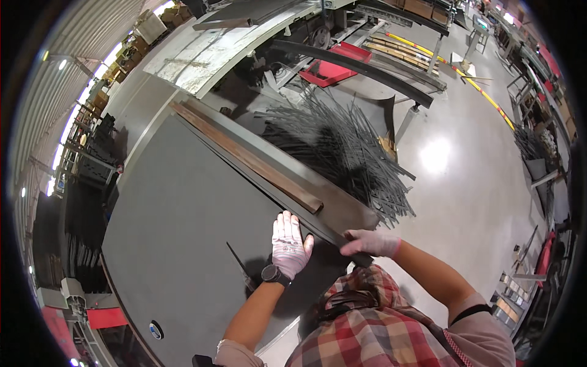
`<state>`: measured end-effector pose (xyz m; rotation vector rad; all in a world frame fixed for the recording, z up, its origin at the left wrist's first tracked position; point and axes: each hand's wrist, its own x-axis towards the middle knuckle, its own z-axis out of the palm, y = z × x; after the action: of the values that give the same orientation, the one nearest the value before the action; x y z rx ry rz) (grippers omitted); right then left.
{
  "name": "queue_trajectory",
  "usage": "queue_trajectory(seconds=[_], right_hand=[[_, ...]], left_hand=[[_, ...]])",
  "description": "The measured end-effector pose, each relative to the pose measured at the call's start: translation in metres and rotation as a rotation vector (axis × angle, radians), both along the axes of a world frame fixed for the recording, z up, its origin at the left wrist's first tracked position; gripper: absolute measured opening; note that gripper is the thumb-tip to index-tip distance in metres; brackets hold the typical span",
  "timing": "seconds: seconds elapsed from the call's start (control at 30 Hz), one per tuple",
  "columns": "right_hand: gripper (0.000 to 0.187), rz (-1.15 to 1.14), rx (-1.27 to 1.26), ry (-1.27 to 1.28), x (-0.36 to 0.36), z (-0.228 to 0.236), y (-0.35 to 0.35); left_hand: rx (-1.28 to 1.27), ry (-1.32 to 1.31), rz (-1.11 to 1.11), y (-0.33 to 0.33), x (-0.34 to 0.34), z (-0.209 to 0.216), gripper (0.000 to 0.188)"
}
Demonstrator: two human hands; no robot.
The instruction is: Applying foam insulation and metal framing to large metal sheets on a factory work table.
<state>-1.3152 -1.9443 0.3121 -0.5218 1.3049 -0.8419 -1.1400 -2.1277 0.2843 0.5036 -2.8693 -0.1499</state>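
My left hand (pixel 290 248), in a pale glove with a watch at the wrist, lies flat on a large dark grey sheet (pixel 177 202). Its fingers are stretched toward the sheet's right edge. Along that edge runs a narrow dark strip (pixel 327 233). My right hand (pixel 373 243), gloved as well, is closed around the strip's near end; its fingertips are partly hidden. A thin, pointed tool with a dark blade (pixel 238 259) rests on the sheet just left of my left hand. A long brown bar (pixel 257 162) lies beside the strip.
Many loose dark strips (pixel 348 147) are heaped beyond the table's metal edge (pixel 342 205). A red tray (pixel 336 64) sits under a frame with a curved black rail (pixel 361 70). A round tape measure (pixel 156 329) lies at the sheet's near left. Another worktable (pixel 183 64) stands ahead.
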Motion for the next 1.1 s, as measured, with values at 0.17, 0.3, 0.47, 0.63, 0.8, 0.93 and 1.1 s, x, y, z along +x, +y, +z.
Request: queue_trajectory(seconds=[0.17,0.3,0.47,0.63,0.8,0.93,1.1], right_hand=[[0.054,0.115,0.029,-0.259,-0.004,0.01,0.099],[0.046,0.278,0.704,0.116,-0.031,-0.025,0.351],[0.045,-0.336,1.054,0.489,-0.032,0.039,0.612],[0.044,-0.335,0.776,0.474,-0.15,-0.11,0.568],[0.03,-0.675,0.339,0.079,-0.226,-0.135,0.134],[0.096,-0.661,0.232,0.005,-0.217,-0.078,-0.113],[0.088,-0.01,-0.483,0.733,-0.059,0.034,-0.197]], left_hand=[[-0.01,-0.052,0.032,-0.002,0.011,0.006,0.069],[0.037,-0.07,0.001,0.004,0.001,0.011,0.075],[0.073,-0.095,0.01,0.011,-0.009,0.017,0.074],[0.129,-0.144,0.037,0.002,-0.003,0.03,0.074],[0.089,-0.147,0.018,0.001,-0.016,0.031,0.07],[0.094,-0.069,-0.005,-0.007,-0.018,0.042,0.063],[0.092,-0.189,0.073,-0.002,-0.006,0.049,0.063]])
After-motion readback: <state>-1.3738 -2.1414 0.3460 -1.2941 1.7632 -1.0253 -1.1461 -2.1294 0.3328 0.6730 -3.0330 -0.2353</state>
